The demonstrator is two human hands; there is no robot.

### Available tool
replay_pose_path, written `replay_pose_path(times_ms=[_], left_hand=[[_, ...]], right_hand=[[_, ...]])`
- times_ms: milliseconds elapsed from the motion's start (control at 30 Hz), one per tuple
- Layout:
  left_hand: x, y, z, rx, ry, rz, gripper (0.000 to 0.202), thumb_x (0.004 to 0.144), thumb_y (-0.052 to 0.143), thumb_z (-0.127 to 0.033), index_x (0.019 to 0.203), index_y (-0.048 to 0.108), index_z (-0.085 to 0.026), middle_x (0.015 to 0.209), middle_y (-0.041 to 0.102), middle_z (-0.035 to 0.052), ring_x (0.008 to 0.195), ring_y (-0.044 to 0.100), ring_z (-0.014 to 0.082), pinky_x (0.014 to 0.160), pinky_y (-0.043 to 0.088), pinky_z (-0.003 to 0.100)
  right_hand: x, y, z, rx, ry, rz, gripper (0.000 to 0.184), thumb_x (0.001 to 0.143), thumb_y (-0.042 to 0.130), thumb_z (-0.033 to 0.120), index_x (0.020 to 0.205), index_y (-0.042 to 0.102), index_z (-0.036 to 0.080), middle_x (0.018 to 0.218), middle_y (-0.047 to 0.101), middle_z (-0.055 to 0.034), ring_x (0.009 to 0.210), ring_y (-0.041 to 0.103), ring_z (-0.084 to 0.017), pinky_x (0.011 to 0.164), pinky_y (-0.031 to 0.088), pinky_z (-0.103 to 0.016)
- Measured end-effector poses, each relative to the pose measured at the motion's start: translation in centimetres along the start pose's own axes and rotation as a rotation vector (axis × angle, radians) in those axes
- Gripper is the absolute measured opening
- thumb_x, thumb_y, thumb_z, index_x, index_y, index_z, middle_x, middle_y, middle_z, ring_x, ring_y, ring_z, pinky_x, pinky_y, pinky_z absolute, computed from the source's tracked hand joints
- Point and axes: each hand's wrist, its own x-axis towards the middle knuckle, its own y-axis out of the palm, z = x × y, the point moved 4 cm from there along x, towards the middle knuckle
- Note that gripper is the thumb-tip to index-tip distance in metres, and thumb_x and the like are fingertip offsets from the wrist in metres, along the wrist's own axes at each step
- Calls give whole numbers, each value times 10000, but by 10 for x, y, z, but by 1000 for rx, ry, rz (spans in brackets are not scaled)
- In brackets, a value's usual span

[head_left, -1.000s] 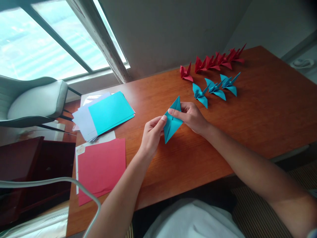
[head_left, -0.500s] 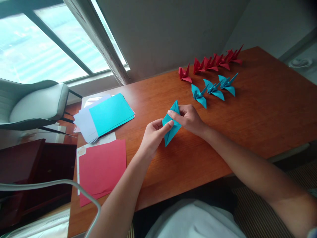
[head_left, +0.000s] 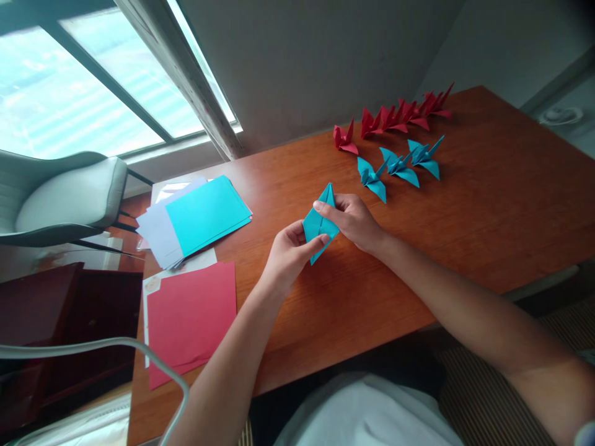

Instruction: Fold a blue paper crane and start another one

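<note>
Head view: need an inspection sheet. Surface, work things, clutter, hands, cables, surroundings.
Surface: wooden table, papers at left, cranes at far side.
Work things: folded paper, blue, creased, held off to the left of three blue cranes; red cranes behind, one apart from the row.
Clutter: white sheets stick out under blue sheets; red sheets lie nearer.
Hands: left hand pinches the folded paper low, right hand higher up.
Cables: pale cord or tube curves across lower left; contact with table unclear.
Surroundings: chair and window at left.
</note>
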Motion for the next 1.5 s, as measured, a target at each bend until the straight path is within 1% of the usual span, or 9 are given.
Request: replay_pose_path(times_ms=[133, 367, 600, 800, 1033, 1133, 1233, 1367, 1500], left_hand=[[-1, -1, 0, 12, -46, -16, 354, 650, 888, -377, 836, 695, -145, 732, 641, -14, 634, 533, 90, 627, 411, 224], [-3, -1, 2, 109, -50, -54, 340, 623, 895, -365, 724, 660, -140, 636, 587, -31, 567, 480, 76, 551, 347, 212], [-3, -1, -2, 119, -39, -21, 285, 639, 885, -322, 713, 675, -144, 645, 634, -17, 587, 531, 88, 589, 411, 217], [-5, 4, -1, 86, -60, 10, 265, 689, 859, -356, 780, 735, -140, 755, 721, 39, 654, 619, 119, 652, 488, 239], [-2, -8, -6, 103, 87, -103, 348, 729, 697, -143, 1075, 715, -173, 1030, 763, 75, 906, 705, 193, 799, 538, 292], [-9, -15, -19, 328, 405, -304, 315, 840, 557, -159, 1115, 707, -188, 1166, 731, 91, 1069, 683, 226, 918, 525, 344], [-18, -4, -24, 769, 655, -309, 365, 924, 543, -239, 1270, 651, -207, 1341, 661, 115, 1258, 597, 265, 1098, 422, 412], [-16, 12, -12, 1187, 682, -146, 519, 928, 565, -282, 1428, 508, -156, 1476, 546, 181, 1348, 528, 332, 1144, 364, 489], [-11, 12, -6, 1310, 622, -121, 534, 925, 506, -211, 1451, 457, -137, 1441, 571, 195, 1320, 556, 327, 1085, 433, 464]], right_hand=[[-4, 0, 9, -205, -123, -57, 489, 904, 598, 523, 575, 458, 189, 560, 378, 48, 546, 347, -90, 512, 275, -260], [-13, 6, 26, -253, -337, 16, 479, 938, 589, 455, 560, 472, 185, 577, 436, 34, 561, 391, -94, 547, 301, -272], [-7, 1, 13, -112, -150, -69, 529, 909, 612, 534, 554, 408, 200, 541, 357, 54, 519, 323, -85, 482, 248, -267], [5, -22, 6, -19, -109, -288, 547, 894, 638, 521, 558, 331, 218, 529, 307, 64, 498, 279, -80, 476, 226, -271], [4, -33, 20, -306, -229, -369, 551, 921, 590, 518, 543, 330, 213, 528, 299, 49, 518, 286, -93, 505, 230, -291], [0, -26, 26, -478, -309, -347, 547, 956, 537, 509, 539, 343, 212, 518, 340, 35, 525, 316, -108, 542, 252, -313], [-3, -19, 24, -555, -324, -319, 535, 962, 524, 506, 545, 359, 214, 512, 383, 28, 517, 330, -111, 552, 262, -318], [-4, -13, 15, -461, -220, -295, 482, 932, 572, 473, 561, 412, 210, 505, 422, 36, 502, 359, -104, 527, 280, -297], [-3, -7, 6, -306, -72, -245, 427, 871, 651, 496, 616, 464, 209, 554, 521, 24, 529, 470, -118, 528, 350, -277]])
